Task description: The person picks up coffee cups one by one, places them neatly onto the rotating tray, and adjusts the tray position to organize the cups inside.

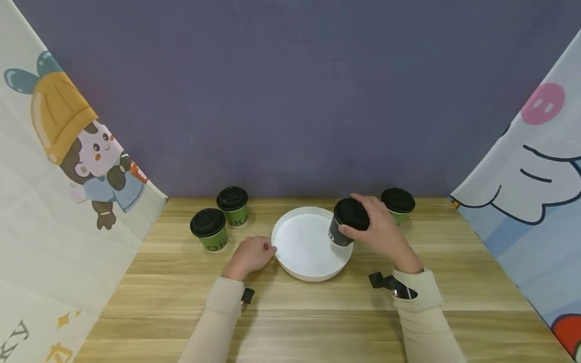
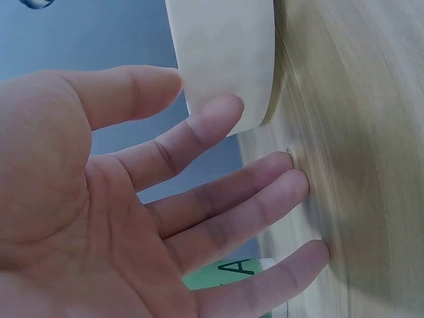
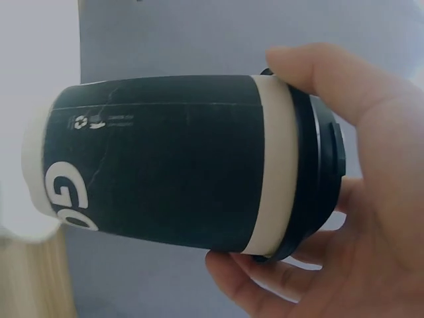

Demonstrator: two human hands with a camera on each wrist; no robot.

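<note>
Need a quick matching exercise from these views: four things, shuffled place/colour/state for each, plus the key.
Things:
1. dark cup
2. tray
3. left grip
4. backdrop

Matches:
A. purple-grey
B. at the tray's left edge
C. held by the right grip
D. white and round

Pairs: 1-C, 2-D, 3-B, 4-A
</note>
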